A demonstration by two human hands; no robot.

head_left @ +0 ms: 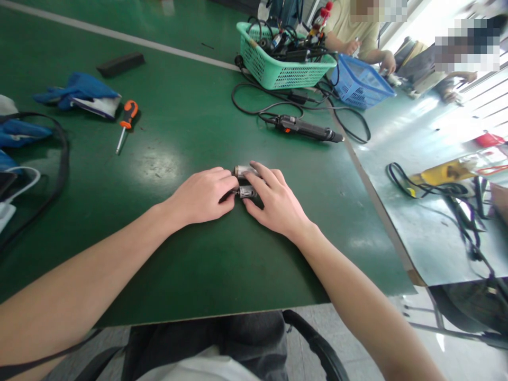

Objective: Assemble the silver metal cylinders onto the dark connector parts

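Note:
Two small metal cylinders lie side by side on the green table between my hands. The farther one, a smooth silver cylinder [243,171], is under the fingertips of my right hand [275,198]. Closer to me, a grey metal cylinder with slots [246,192] sits between that hand's thumb and fingers. My left hand [210,194] is closed at the left ends of both pieces. A thin dark part [227,196] shows under its curled fingers, joining up close to the slotted cylinder. My fingers hide much of these parts, so their exact kind is unclear.
A black electric screwdriver [307,128] with a looped cord lies ahead. Behind it stand a green basket [286,75] of cables and tools and a blue basket [363,84]. An orange-handled screwdriver [127,119] and blue gloves [81,94] lie left. Other people sit at the far right.

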